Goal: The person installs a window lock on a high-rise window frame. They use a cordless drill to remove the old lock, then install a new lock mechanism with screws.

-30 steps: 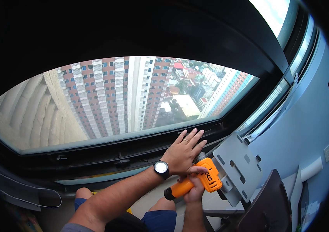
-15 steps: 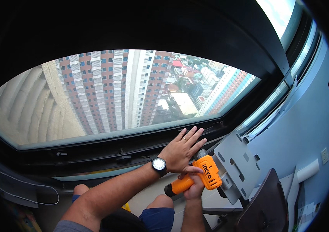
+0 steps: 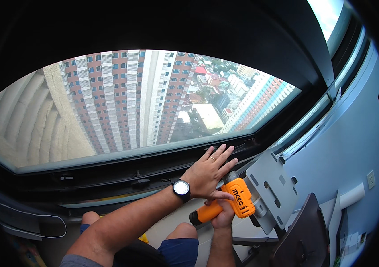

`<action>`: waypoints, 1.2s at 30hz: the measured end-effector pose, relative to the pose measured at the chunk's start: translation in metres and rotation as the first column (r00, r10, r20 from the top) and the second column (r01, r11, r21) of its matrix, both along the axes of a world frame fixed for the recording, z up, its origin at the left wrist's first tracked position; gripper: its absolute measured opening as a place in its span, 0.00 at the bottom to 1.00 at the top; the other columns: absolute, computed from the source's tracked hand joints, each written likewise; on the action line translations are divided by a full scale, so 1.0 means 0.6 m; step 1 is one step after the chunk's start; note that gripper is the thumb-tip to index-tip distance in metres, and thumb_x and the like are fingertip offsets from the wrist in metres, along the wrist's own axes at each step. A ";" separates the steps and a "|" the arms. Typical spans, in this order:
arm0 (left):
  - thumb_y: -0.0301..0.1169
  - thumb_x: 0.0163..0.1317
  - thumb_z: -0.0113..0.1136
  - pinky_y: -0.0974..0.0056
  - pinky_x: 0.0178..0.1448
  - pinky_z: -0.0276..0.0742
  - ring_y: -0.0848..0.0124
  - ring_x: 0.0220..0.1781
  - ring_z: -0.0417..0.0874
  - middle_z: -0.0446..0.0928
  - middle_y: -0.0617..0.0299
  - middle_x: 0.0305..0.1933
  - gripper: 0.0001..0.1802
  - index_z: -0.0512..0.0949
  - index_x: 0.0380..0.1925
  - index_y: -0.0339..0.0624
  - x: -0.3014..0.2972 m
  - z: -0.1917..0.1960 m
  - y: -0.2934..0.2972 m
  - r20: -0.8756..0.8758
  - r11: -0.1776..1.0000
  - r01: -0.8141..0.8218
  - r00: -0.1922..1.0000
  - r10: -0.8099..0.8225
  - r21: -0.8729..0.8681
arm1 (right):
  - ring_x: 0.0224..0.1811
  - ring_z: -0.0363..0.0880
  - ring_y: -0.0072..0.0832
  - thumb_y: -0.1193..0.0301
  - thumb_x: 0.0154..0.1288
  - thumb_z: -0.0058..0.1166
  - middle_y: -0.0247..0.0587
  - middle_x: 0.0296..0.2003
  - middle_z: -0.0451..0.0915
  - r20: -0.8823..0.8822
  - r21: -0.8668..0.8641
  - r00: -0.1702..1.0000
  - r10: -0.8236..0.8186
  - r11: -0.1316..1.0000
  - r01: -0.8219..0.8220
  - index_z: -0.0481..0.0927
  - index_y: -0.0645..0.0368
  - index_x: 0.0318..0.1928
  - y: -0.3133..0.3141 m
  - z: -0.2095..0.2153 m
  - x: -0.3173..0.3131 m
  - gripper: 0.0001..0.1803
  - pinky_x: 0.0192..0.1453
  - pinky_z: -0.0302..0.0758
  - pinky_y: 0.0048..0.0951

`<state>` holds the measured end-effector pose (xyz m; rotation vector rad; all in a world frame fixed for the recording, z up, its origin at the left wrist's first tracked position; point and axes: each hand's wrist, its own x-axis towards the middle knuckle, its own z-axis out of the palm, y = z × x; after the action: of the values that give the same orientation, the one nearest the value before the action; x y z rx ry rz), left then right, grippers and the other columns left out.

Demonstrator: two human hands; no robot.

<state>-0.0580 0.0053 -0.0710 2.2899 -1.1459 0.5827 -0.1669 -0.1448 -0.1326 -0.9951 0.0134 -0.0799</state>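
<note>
Glass of a wide window [image 3: 131,102] fills most of the view, with tall apartment towers far below it and a dark window frame [image 3: 109,171] running along its lower edge. Right of that, a pale grey metal bracket plate [image 3: 272,191] with slots stands tilted against the blue wall. Reaching up from the lower left, the left forearm crosses diagonally, a black wristwatch [image 3: 181,188] on the wrist. At its end the left hand [image 3: 209,171] lies flat and spread, fingers apart and pointing up-right onto the frame, the thumb lying over the top of the orange cordless drill [image 3: 234,202]. Rising from the bottom edge, the right hand [image 3: 221,213] is wrapped around the drill's grip, fingers closed on it. Just beside the bracket plate, the drill's nose points up toward the frame under the left palm.
</note>
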 end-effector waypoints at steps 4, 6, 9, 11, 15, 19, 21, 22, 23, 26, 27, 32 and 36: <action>0.88 0.57 0.44 0.33 0.86 0.51 0.36 0.87 0.52 0.52 0.34 0.85 0.67 0.65 0.78 0.40 0.000 0.000 0.001 -0.006 1.000 -0.004 1.000 0.005 0.022 | 0.39 0.85 0.35 0.69 0.68 0.53 0.45 0.34 0.84 0.018 -0.006 1.000 -0.010 1.000 0.010 0.82 0.64 0.50 0.000 -0.003 0.001 0.15 0.50 0.82 0.37; 0.87 0.57 0.44 0.33 0.86 0.50 0.36 0.87 0.52 0.52 0.34 0.85 0.67 0.65 0.78 0.41 -0.001 0.001 0.001 -0.001 1.000 -0.002 1.000 0.003 0.008 | 0.38 0.85 0.36 0.68 0.68 0.52 0.45 0.34 0.84 0.045 -0.007 0.999 0.005 1.000 -0.004 0.82 0.65 0.49 -0.002 -0.006 0.001 0.15 0.50 0.82 0.37; 0.87 0.57 0.44 0.33 0.86 0.50 0.36 0.87 0.52 0.52 0.34 0.85 0.67 0.65 0.78 0.41 -0.002 0.001 0.002 0.000 1.000 -0.011 1.000 0.011 0.022 | 0.39 0.85 0.37 0.68 0.69 0.51 0.46 0.35 0.83 -0.003 0.040 0.999 0.036 0.999 -0.036 0.82 0.65 0.50 -0.008 -0.012 0.003 0.16 0.51 0.81 0.38; 0.87 0.57 0.44 0.33 0.86 0.50 0.36 0.87 0.52 0.52 0.34 0.85 0.67 0.65 0.78 0.41 -0.002 0.000 0.002 -0.001 1.000 -0.012 1.000 0.012 0.028 | 0.40 0.85 0.37 0.68 0.69 0.51 0.47 0.35 0.83 -0.001 0.055 0.999 0.051 0.997 -0.051 0.81 0.66 0.52 -0.012 -0.015 0.004 0.17 0.52 0.81 0.38; 0.87 0.58 0.44 0.35 0.86 0.50 0.37 0.87 0.53 0.53 0.34 0.85 0.67 0.66 0.77 0.39 0.000 0.001 0.003 0.003 1.000 -0.004 1.000 0.004 0.019 | 0.42 0.84 0.38 0.68 0.69 0.51 0.48 0.37 0.83 -0.010 0.088 0.998 0.069 0.994 -0.068 0.81 0.66 0.53 -0.013 -0.016 0.005 0.18 0.54 0.80 0.39; 0.83 0.61 0.48 0.38 0.86 0.53 0.39 0.87 0.54 0.56 0.35 0.84 0.65 0.66 0.76 0.34 -0.006 0.022 0.013 -0.031 0.998 -0.009 0.999 0.010 0.055 | 0.41 0.84 0.36 0.71 0.68 0.50 0.49 0.40 0.83 0.016 0.110 0.998 0.056 0.992 -0.057 0.78 0.65 0.57 -0.003 -0.010 0.004 0.19 0.54 0.81 0.39; 0.59 0.72 0.61 0.45 0.82 0.65 0.43 0.78 0.69 0.68 0.38 0.76 0.44 0.70 0.71 0.30 -0.014 0.037 0.027 0.017 0.996 -0.037 0.999 0.039 -0.076 | 0.41 0.84 0.35 0.72 0.68 0.50 0.50 0.42 0.83 0.034 0.146 0.999 0.040 0.988 -0.045 0.75 0.65 0.59 0.001 -0.006 0.002 0.20 0.54 0.81 0.39; 0.49 0.71 0.62 0.49 0.80 0.68 0.46 0.75 0.73 0.72 0.39 0.72 0.38 0.71 0.70 0.29 -0.015 0.044 0.038 0.030 0.987 -0.108 0.993 0.113 -0.115 | 0.39 0.82 0.36 0.71 0.62 0.52 0.52 0.40 0.82 -0.038 0.148 0.999 0.037 0.989 -0.031 0.73 0.64 0.59 0.002 -0.004 0.002 0.24 0.52 0.80 0.42; 0.39 0.70 0.63 0.52 0.78 0.71 0.49 0.72 0.76 0.75 0.40 0.68 0.33 0.72 0.69 0.28 -0.015 0.051 0.048 0.044 0.976 -0.175 0.982 0.182 -0.130 | 0.38 0.82 0.36 0.72 0.62 0.52 0.52 0.40 0.82 -0.069 0.138 0.997 0.028 0.990 -0.018 0.73 0.64 0.59 0.003 -0.002 0.003 0.23 0.52 0.80 0.41; 0.25 0.64 0.61 0.59 0.61 0.82 0.59 0.58 0.84 0.80 0.51 0.58 0.25 0.78 0.62 0.30 -0.016 0.064 0.054 0.174 0.929 -0.369 0.915 0.365 -0.009 | 0.37 0.83 0.35 0.73 0.62 0.52 0.53 0.40 0.82 -0.030 0.138 0.999 0.036 0.990 -0.032 0.74 0.66 0.57 0.004 0.000 0.004 0.22 0.52 0.81 0.40; 0.24 0.63 0.61 0.59 0.59 0.82 0.61 0.55 0.84 0.81 0.53 0.56 0.24 0.79 0.60 0.30 -0.017 0.066 0.051 0.215 0.914 -0.405 0.894 0.394 0.009 | 0.37 0.83 0.35 0.73 0.63 0.53 0.53 0.40 0.83 -0.061 0.133 0.998 0.030 0.991 -0.021 0.74 0.66 0.57 0.004 0.000 0.004 0.22 0.52 0.81 0.40; 0.26 0.64 0.63 0.61 0.45 0.84 0.65 0.43 0.86 0.81 0.61 0.41 0.10 0.86 0.44 0.39 -0.006 0.075 0.038 0.294 0.880 -0.472 0.848 0.441 0.043 | 0.37 0.84 0.34 0.74 0.64 0.53 0.54 0.41 0.83 -0.036 0.133 0.999 0.036 0.991 -0.031 0.75 0.65 0.55 0.005 0.000 0.006 0.19 0.52 0.83 0.40; 0.28 0.64 0.66 0.62 0.38 0.84 0.67 0.38 0.86 0.80 0.64 0.35 0.03 0.85 0.31 0.42 0.011 0.072 0.047 0.359 0.880 -0.466 0.839 0.409 0.089 | 0.37 0.84 0.33 0.75 0.65 0.54 0.53 0.40 0.83 -0.023 0.197 0.998 0.051 0.979 -0.046 0.75 0.64 0.54 0.002 -0.001 0.006 0.17 0.51 0.83 0.38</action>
<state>-0.0514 0.0333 -0.0277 2.7031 -0.8248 1.1188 -0.1633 -0.1434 -0.1331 -0.7982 0.0226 -0.0193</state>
